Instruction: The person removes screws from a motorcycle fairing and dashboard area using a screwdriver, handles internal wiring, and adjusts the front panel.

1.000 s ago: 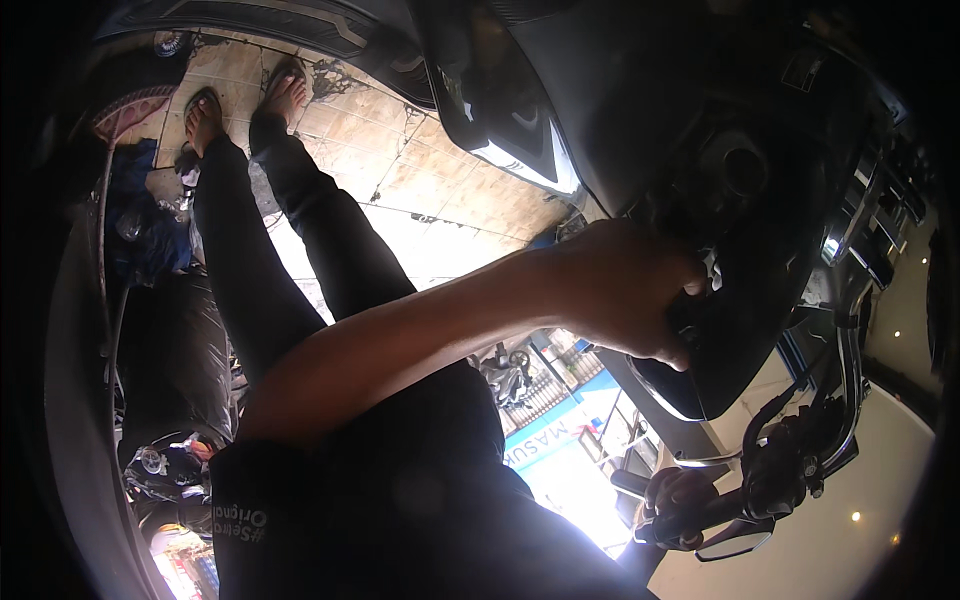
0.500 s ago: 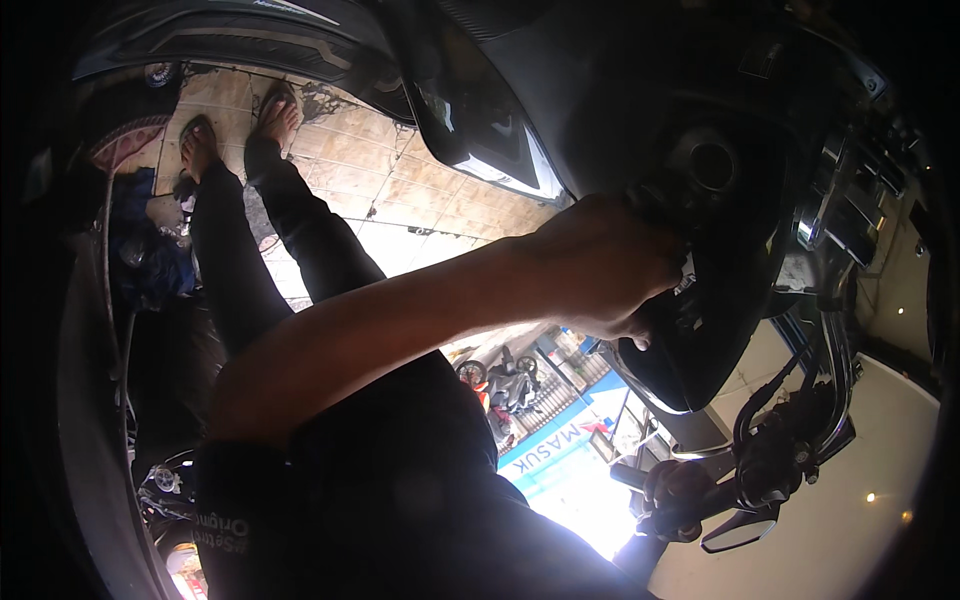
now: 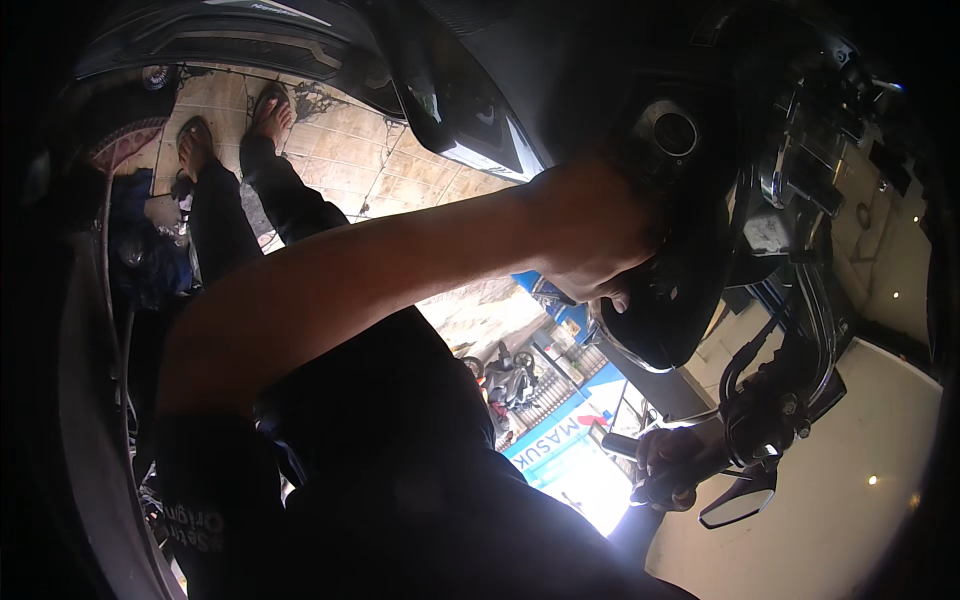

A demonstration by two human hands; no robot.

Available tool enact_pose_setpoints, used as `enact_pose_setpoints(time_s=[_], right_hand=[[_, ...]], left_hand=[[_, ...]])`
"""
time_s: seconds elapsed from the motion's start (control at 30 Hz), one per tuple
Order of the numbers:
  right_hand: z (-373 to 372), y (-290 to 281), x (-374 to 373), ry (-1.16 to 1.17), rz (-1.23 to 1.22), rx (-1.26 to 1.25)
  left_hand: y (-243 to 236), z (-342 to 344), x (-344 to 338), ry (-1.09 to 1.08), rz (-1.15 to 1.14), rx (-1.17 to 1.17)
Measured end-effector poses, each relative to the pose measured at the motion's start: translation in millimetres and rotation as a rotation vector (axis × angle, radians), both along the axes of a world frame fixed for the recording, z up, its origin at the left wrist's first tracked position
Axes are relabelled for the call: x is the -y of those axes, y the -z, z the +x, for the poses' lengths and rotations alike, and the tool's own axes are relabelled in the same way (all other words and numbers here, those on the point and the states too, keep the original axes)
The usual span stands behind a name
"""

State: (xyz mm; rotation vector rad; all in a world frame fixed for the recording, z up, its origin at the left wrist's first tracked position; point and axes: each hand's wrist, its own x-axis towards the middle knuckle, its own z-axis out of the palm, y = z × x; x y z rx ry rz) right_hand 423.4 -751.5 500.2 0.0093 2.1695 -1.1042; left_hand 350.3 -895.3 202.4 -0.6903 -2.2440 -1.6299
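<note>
A dark motorbike (image 3: 560,50) fills the top and right of the head view. Across the middle stretches my left arm, and my left hand (image 3: 600,230) bends its fingers over the dark console by a round fitting (image 3: 676,132) with a pale ring. Its thumb shows; the fingertips are hidden in shadow, so what they grip cannot be made out. At the lower right my right hand (image 3: 668,462) is wrapped round the grip of the handlebar (image 3: 765,425), from which black cables run upward. Beside that hand hangs a small mirror (image 3: 738,506).
My feet in sandals (image 3: 270,115) stand on pale floor tiles (image 3: 370,160) at the upper left. Another motorbike (image 3: 508,380) is parked farther off, close to a blue and white sign (image 3: 560,450). A dark blue bundle (image 3: 140,235) lies left of my legs.
The view has shifted, so the console and handlebar appear a little farther left. My left hand has moved slightly left and up in view; my right hand still holds the grip.
</note>
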Motion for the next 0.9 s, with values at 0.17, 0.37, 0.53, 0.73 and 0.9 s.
enact_pose_setpoints(time_s=[0.17, 0.37, 0.53, 0.73, 0.9], right_hand=[[-2, 0, 0, -0.012, -0.015, -0.01], [-8, 5, -2, -0.022, -0.021, -0.009], [-14, 9, -7, -0.033, -0.033, 0.001], [-16, 14, -6, -0.036, -0.026, 0.015], [-18, 13, -8, -0.049, -0.039, 0.008]], left_hand=[[2, 2, 1, 0.022, 0.098, -0.02], [8, 3, -3, 0.034, 0.161, -0.012], [46, 0, -12, -0.077, 0.134, -0.037], [44, -14, -7, -0.075, 0.017, -0.136], [27, -17, 9, -0.012, -0.051, -0.067]])
